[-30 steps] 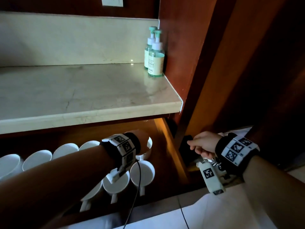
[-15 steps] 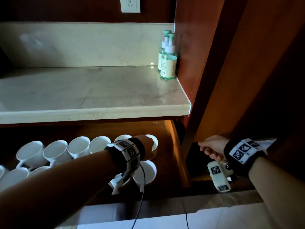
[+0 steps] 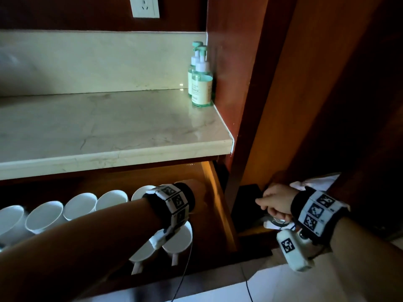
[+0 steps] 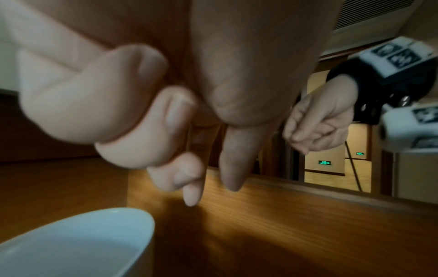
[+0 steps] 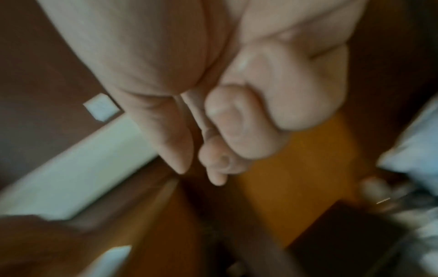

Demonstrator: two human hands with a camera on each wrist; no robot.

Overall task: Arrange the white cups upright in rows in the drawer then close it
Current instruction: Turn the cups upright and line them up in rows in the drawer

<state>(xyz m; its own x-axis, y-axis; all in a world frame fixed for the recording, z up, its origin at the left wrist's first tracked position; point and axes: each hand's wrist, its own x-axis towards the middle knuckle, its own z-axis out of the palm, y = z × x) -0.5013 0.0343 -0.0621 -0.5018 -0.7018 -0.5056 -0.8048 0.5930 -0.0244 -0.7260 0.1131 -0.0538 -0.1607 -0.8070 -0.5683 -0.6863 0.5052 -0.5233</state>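
The wooden drawer (image 3: pixel 218 203) stands pulled out under the counter. White cups stand upright in it: a back row (image 3: pixel 79 204) and a nearer row (image 3: pixel 181 238) with handles pointing toward me. My left hand (image 3: pixel 199 192) hovers at the right end of the back row. In the left wrist view its fingers (image 4: pixel 166 131) are curled and hold nothing, above and apart from a cup's rim (image 4: pixel 71 243). My right hand (image 3: pixel 274 201) hangs right of the drawer, curled into a loose fist (image 5: pixel 237 121), empty.
A marble counter (image 3: pixel 109 127) overhangs the drawer, with two green pump bottles (image 3: pixel 201 83) at its right end and a wall socket (image 3: pixel 145 6) above. A tall wooden panel (image 3: pixel 305 105) stands to the right, with a dark box (image 3: pixel 246 203) at its foot.
My left hand stays at the right end of the back row and now hides the end cup. My right hand has risen slightly. More back-row cups have come into view at the left.
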